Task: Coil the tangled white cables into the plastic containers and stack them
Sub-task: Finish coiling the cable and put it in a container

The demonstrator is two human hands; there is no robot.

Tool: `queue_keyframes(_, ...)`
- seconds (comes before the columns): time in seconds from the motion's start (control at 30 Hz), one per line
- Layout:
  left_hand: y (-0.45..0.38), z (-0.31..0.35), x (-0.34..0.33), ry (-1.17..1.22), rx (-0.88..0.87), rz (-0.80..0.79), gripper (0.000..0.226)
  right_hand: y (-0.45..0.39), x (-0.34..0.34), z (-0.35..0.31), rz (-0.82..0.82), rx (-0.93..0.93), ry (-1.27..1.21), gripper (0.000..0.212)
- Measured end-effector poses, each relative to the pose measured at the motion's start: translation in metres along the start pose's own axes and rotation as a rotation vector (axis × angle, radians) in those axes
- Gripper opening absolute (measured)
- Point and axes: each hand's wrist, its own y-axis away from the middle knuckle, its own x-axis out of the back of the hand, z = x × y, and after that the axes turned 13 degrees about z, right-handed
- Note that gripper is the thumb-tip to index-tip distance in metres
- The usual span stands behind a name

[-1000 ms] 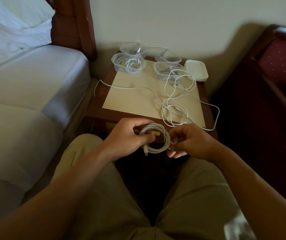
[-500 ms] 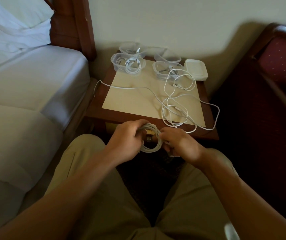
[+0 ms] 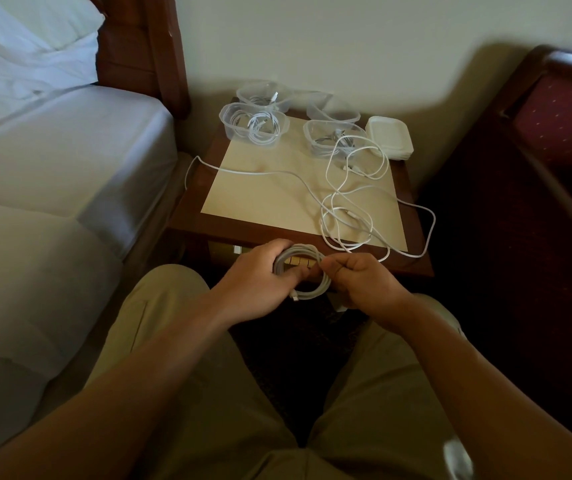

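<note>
I see the left hand (image 3: 260,282) gripping the coiled cable (image 3: 307,273) just off the table (image 3: 298,233) edge, right hand (image 3: 364,285) pinching its far side. Loose cables (image 3: 346,209) sprawl near the containers (image 3: 253,124).

White coiled cable (image 3: 307,277) held, loose cables (image 3: 345,216) on nightstand, clear containers (image 3: 255,124) behind

Dim, soft light; broad shadow on the wall (image 3: 416,46); wide-angle bending and blur at edges.
</note>
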Motion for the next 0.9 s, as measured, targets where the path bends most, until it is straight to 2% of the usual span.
queue_keyframes(0.13, 0.000, -0.002, 0.006, 0.113, 0.037, -0.080, 0.029, 0.001, 0.002, 0.004, 0.016, 0.002, 0.061, 0.033)
queue_keyframes(0.27, 0.000, -0.004, 0.009, 0.074, 0.062, -0.209, 0.028, 0.002, 0.004, 0.006, -0.037, 0.029, 0.167, 0.030)
queue_keyframes(0.4, -0.001, -0.008, 0.007, 0.124, 0.126, -0.252, 0.033, 0.001, 0.005, 0.008, -0.055, 0.024, 0.190, 0.030)
queue_keyframes(0.53, -0.002, -0.009, 0.007, 0.115, 0.125, -0.180, 0.031, -0.001, 0.006, 0.006, -0.047, 0.053, 0.224, 0.030)
queue_keyframes(0.73, -0.003, -0.005, 0.015, 0.217, 0.086, -0.079, 0.032, 0.000, 0.014, 0.001, -0.046, 0.042, 0.060, 0.022)
queue_keyframes(0.9, -0.012, -0.005, 0.016, 0.358, 0.147, 0.033, 0.031, -0.011, 0.015, -0.009, 0.107, 0.069, -0.073, 0.013)
